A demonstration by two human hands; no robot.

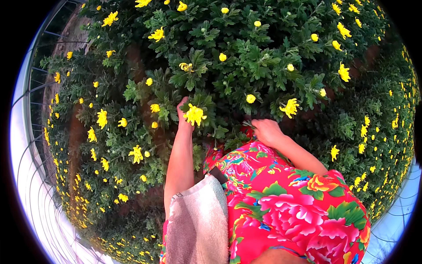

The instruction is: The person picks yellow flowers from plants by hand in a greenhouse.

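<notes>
My left hand (pixel 183 114) reaches in among the leaves of yellow chrysanthemum plants, its fingers mostly hidden by foliage. Just beside it, partly over the wrist, is an open yellow chrysanthemum bloom (pixel 195 114). My right hand (pixel 267 131) is closed around a bunch of thin green stems (pixel 248 124), whose cut or lower ends point left. Above and to the right of this hand stands another open yellow bloom (pixel 290 108). A round yellow bud (pixel 250 98) shows between the two hands, farther up.
Dense chrysanthemum foliage (pixel 230 66) surrounds both hands. A red floral garment (pixel 290 211) and a towel (pixel 201 224) cover my front, near the lower plants. Bare soil (pixel 71 33) shows at the upper left, by the curved frame of a greenhouse-like structure (pixel 29 109).
</notes>
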